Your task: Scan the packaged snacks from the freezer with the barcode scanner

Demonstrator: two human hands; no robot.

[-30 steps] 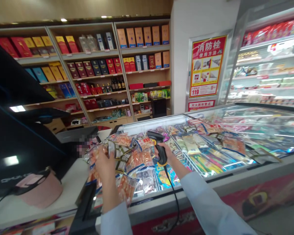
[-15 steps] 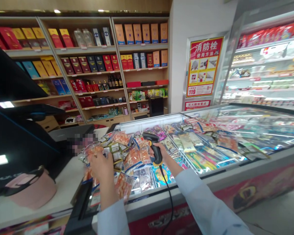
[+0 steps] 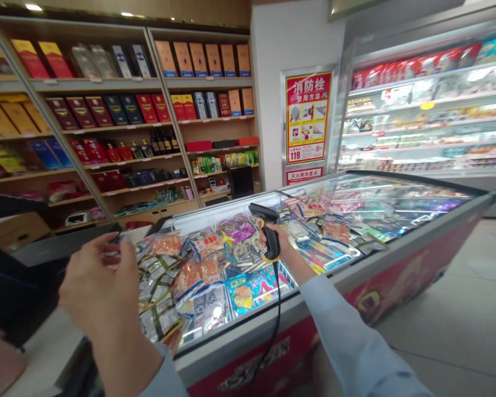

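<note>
My right hand is closed round the grip of a black and yellow barcode scanner, its head pointing up and left. The scanner's dark cord hangs down in front of the freezer. Raised on the left, close to the camera, is my left hand. Its fingers are loosely bent, with a gap to the thumb, and no held thing shows. Beside it, on the freezer's glass top, lies a pile of silver and dark snack packets. Orange-red snack packets lie among them, between my two hands.
The long chest freezer runs off to the right, with goods visible under its glass. A pale counter and a pink object are at lower left. Boxed goods fill the wall shelves. A lit display fridge stands at far right.
My left hand has come off the orange-red packets and risen leftward, nearer the camera. My right hand still holds the scanner. The view has turned to the right.
</note>
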